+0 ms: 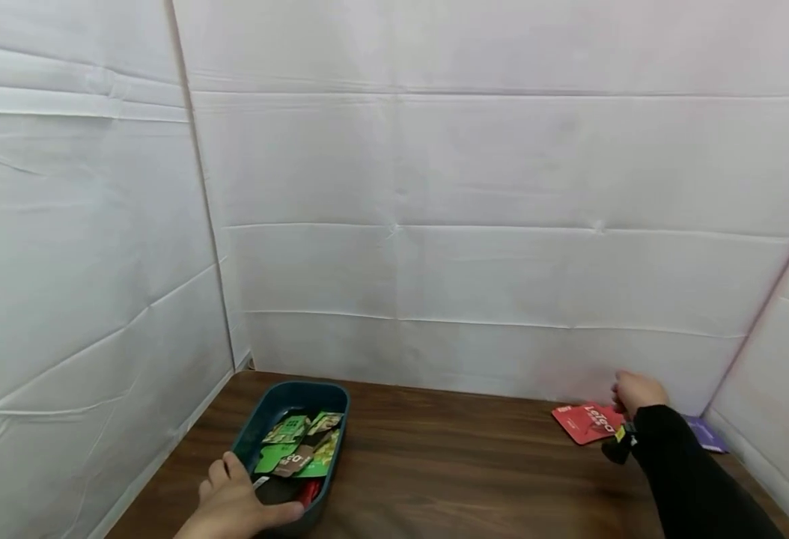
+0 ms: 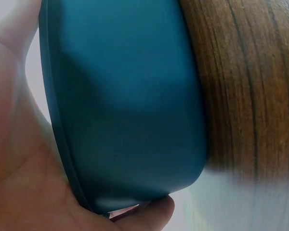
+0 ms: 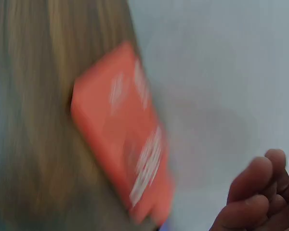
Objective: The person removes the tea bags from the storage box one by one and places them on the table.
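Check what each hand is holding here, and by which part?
The left hand grips the teal tray by its near end, thumb along the rim. The right hand holds nothing, fingers curled just beside the red card.

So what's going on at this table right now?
A person sits at a wooden table walled in by white sheets. Their left hand grips the near end of a teal tray filled with mostly green packets. Their right hand, in a black sleeve, reaches to the far right corner, just at a red packet lying flat on the table; its fingers look curled, but whether they touch it is unclear. A purple packet lies beyond.
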A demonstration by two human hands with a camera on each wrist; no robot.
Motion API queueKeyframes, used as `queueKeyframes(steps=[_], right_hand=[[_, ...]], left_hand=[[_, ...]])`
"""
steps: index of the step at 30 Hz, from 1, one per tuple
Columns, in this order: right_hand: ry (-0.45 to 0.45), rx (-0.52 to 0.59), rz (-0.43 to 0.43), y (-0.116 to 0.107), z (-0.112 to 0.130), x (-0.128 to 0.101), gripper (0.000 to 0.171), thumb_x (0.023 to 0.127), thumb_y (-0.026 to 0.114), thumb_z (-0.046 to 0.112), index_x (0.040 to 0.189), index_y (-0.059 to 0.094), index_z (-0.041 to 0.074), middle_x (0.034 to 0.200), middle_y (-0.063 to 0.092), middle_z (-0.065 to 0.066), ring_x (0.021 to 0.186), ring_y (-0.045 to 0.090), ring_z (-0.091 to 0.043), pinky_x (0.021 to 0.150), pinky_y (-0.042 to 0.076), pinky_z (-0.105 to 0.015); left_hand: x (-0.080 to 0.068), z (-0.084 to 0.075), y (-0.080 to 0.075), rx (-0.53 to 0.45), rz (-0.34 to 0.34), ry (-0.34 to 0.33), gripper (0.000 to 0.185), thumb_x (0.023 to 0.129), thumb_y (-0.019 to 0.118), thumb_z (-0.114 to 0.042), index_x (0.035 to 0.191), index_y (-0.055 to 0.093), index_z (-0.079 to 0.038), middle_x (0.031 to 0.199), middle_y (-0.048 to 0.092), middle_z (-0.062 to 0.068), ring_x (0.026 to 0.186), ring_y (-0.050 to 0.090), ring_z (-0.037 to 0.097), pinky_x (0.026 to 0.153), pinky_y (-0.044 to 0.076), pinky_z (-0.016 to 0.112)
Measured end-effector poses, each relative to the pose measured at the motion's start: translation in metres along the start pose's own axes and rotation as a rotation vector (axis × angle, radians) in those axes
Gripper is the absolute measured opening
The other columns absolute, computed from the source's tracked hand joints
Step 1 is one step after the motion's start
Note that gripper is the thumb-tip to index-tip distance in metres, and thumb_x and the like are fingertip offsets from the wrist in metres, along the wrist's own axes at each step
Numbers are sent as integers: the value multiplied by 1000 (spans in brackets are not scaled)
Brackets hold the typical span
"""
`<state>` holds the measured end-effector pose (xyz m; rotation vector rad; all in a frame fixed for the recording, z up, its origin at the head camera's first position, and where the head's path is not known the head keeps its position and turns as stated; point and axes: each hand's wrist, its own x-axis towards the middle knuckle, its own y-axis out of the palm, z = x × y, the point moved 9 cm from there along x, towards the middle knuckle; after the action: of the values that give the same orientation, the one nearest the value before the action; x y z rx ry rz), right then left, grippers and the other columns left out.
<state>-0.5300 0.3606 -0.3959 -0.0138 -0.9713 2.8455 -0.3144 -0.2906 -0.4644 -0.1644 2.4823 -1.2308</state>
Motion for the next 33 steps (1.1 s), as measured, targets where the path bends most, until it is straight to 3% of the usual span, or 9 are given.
queueKeyframes(steps=[2,4,9,13,18,22,25,27,33], right_hand=[[0,76,39,23,31,3,51,105,36,35,89,65,-3,71,62,-6,63,63,-22,56,51,-36],[-74,22,100,45,69,2,50,106,38,37,89,63,-3,71,61,-8,64,62,-23,56,49,-35],[-401,-283,113,96,164,-13,41,106,47,33,93,68,0,75,65,-7,68,64,-23,60,49,-37],[-624,-492,74,152,233,-44,40,103,55,26,127,62,-5,107,69,-19,96,67,-33,83,52,-47],[-933,-677,16,228,295,-89,65,98,65,29,148,41,-5,146,47,-22,130,48,-36,105,39,-48],[-1198,-854,-42,285,317,-125,73,96,69,33,153,36,2,157,34,-15,141,35,-29,108,36,-48],[-1292,-965,-1,326,321,-149,74,97,65,39,156,32,8,161,27,-9,146,26,-23,110,33,-46],[-1308,-1013,65,350,322,-162,75,98,62,43,158,30,11,162,23,-6,147,23,-20,112,31,-44],[-1217,-1125,252,396,315,-176,63,104,53,38,159,28,20,163,22,3,147,21,-13,114,26,-40]], left_hand=[[-2,0,0,-5,-18,4,164,50,83,-78,141,-2,29,139,6,51,126,9,71,102,24,72],[-3,-3,1,3,-28,15,162,52,82,-78,142,-1,27,141,6,49,128,9,70,102,25,72],[-3,-15,5,7,-42,41,160,52,81,-78,145,1,24,144,5,46,129,11,66,101,27,70],[-2,-20,6,-1,-44,54,159,54,83,-76,144,1,25,144,5,46,130,11,65,103,24,70],[-1,-20,6,5,-43,50,159,54,82,-77,144,1,25,144,5,46,130,10,66,104,24,69],[-1,-19,8,16,-37,35,159,52,83,-77,145,3,25,143,9,45,129,14,64,103,27,68],[-3,-19,9,15,-32,22,158,52,84,-76,145,4,25,142,10,45,130,14,65,102,28,68],[-4,-18,9,12,-28,18,158,52,85,-75,144,4,25,142,10,45,130,12,65,102,28,69],[-6,-18,12,-23,-15,31,158,53,85,-74,145,2,25,144,7,46,130,8,67,101,27,71]])
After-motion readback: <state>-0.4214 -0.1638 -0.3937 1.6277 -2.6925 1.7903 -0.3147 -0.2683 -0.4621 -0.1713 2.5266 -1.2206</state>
